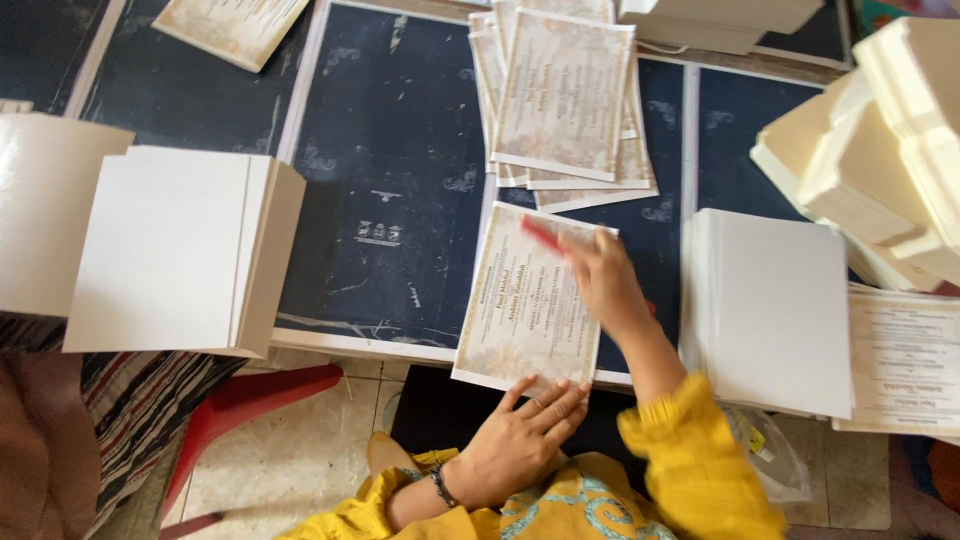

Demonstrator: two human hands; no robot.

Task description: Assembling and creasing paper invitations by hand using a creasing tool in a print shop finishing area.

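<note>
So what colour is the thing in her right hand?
Red, though blurred; the tool in the right hand shows in the head view.

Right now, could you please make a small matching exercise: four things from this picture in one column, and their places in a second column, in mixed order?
Things:
1. left hand
2. right hand
3. fanned pile of printed cards
4. red stool

Places:
A. at the top centre of the dark work surface
B. on the tiled floor, bottom left
C. pressing the near edge of the printed card
D. over that card, with a red tool

Pairs: 1-C, 2-D, 3-A, 4-B
</note>
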